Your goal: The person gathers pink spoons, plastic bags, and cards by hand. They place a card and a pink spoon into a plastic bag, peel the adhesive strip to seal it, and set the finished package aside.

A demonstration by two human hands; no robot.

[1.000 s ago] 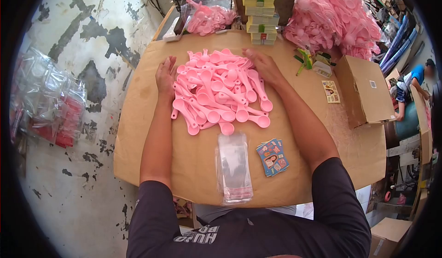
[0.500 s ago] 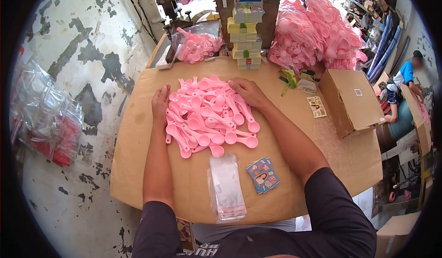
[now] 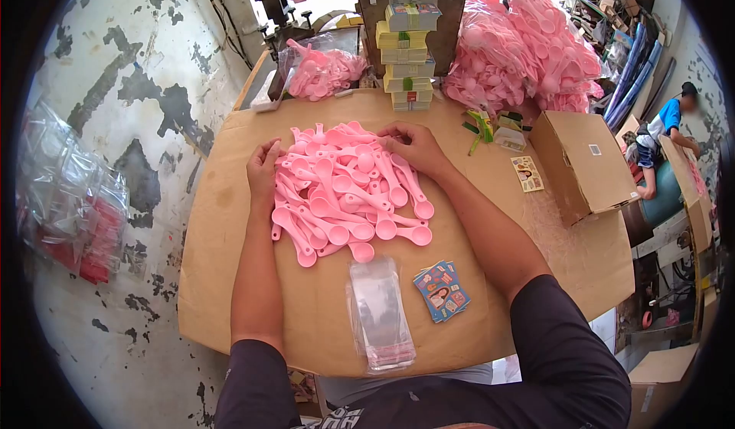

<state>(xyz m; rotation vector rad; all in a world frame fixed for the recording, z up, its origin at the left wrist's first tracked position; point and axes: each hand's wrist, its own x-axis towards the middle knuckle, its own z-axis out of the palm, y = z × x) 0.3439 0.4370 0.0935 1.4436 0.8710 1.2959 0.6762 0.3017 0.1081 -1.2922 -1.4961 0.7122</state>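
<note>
Both hands flat and open, gripping nothing: left hand [image 3: 264,170] and right hand [image 3: 413,147] flank the spoons [image 3: 348,192] heaped between them on the worktop [image 3: 222,276]. Best pressed inward evenly, so none slide toward the bags [image 3: 379,314].

The person wears a dark charcoal short-sleeved T-shirt [image 3: 429,398] with white lettering, cut off at the frame edge and seemingly upside down. Forearms and both hands are bare, without gloves.

Cardboard-covered table [image 3: 230,276] under pink spoons [image 3: 344,192], clear bags [image 3: 379,314], sticker cards [image 3: 442,291], brown box [image 3: 582,169].
</note>
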